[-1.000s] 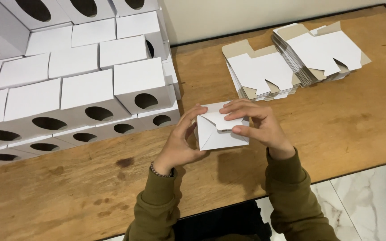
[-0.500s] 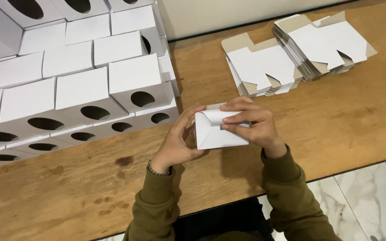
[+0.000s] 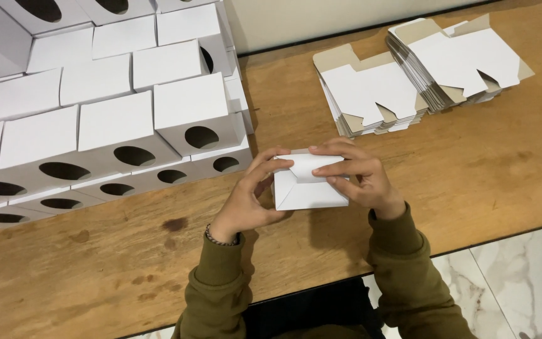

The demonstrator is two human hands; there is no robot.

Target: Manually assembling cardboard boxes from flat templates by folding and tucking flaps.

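wooden table | marble floor (white, veined) | pale wall

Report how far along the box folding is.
Done: a large stack of assembled white boxes with oval cutouts fills the table's left side. In hand: the left hand and right hand hold one white box, its flaps being tucked. Left: two piles of flat blanks at the upper right, unfolded.

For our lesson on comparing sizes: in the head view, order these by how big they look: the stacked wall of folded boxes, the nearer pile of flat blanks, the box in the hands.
1. Stacked wall of folded boxes
2. Nearer pile of flat blanks
3. Box in the hands, though nearest the camera
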